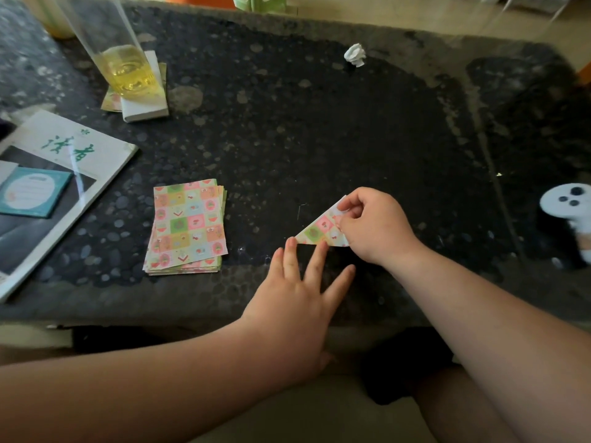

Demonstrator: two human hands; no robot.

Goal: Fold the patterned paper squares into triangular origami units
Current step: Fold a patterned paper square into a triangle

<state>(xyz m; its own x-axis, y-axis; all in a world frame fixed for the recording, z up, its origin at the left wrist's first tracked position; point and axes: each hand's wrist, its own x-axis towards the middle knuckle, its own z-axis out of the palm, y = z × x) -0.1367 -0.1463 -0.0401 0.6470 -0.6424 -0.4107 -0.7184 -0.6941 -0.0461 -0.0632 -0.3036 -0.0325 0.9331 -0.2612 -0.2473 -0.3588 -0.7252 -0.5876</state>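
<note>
1. Your folded triangle (319,231) lies flat on the surface (319,123), right in front of you, with its sharp tip pointing left and its square end tucked under your right hand (374,225).
2. That right hand pinches the triangle's right end, thumb and fingers curled around the upper corner (how much paper is under the fingers, I cannot tell).
3. Your left hand (297,292) holds nothing. Its fingers are straight and spread, and two fingertips touch the triangle's lower edge near the left tip.
4. Here is the relation that counts: the long sloping edge runs from the low left tip up to the right corner you pinch, and the bottom edge lies straight across, just past your left fingertips.
5. So the right hand owns the corner and the left is nearer the free tip. I judge the next fold calls for the left to pin or sweep along that bottom edge.
6. The stack of patterned squares (187,225) waits well to the left, nearer your left hand.
</note>
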